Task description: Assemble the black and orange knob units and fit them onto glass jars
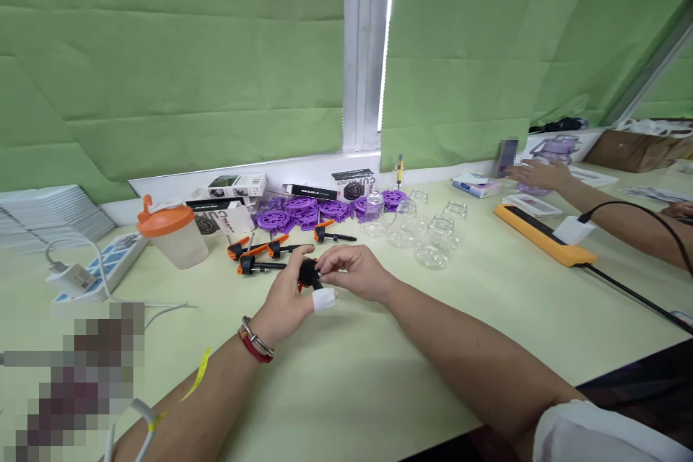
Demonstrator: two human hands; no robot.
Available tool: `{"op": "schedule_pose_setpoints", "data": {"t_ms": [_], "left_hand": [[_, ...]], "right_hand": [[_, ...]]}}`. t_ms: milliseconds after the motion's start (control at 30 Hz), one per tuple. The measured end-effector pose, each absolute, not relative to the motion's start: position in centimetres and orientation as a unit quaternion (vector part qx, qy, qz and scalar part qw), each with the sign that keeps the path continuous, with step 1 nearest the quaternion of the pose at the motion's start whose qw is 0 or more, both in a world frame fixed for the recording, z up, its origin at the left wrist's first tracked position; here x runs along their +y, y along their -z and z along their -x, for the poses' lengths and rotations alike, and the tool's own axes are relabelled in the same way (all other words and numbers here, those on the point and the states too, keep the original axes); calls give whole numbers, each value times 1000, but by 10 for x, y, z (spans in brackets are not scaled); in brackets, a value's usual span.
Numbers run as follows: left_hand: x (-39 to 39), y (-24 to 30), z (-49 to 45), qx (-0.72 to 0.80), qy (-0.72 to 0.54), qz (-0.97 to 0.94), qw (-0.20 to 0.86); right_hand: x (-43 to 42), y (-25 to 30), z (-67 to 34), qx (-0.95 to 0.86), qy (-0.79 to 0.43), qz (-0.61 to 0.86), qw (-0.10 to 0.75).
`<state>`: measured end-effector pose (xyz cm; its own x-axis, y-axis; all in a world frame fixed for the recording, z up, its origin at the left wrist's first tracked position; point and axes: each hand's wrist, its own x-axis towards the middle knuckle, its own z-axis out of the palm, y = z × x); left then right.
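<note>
My left hand [282, 302], with white tape round the thumb, is closed on a black mount part [308, 273] that shows a bit of red-orange underneath. The fingertips of my right hand [358, 271] pinch at that part's right side, where a tiny shiny piece shows; it is too small to name. Just beyond my left hand lie several similar black-and-orange mount parts with rods [260, 266]. Behind them is a row of purple spoked discs [273, 219]. Clear glass jars [432, 249] stand to the right of the discs.
At the left are a shaker cup with an orange lid [170, 231] and a white power strip [116, 263]. Product boxes [238, 186] lie along the wall. On the right stretches an orange power strip [541, 234] with a black cable, near another person's hand [541, 175].
</note>
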<state>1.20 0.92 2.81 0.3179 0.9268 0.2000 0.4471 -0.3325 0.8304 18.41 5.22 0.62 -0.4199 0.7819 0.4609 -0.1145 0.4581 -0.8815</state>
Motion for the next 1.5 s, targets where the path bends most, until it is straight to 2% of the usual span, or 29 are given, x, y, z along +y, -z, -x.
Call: {"op": "schedule_pose_setpoints", "data": {"t_ms": [800, 1500], "left_hand": [[10, -26, -12, 467, -351, -730, 354], [11, -25, -11, 463, -346, -736, 352]], "right_hand": [[52, -7, -185, -713, -458, 238, 474], [54, -3, -183, -667, -521, 220, 485]]}}
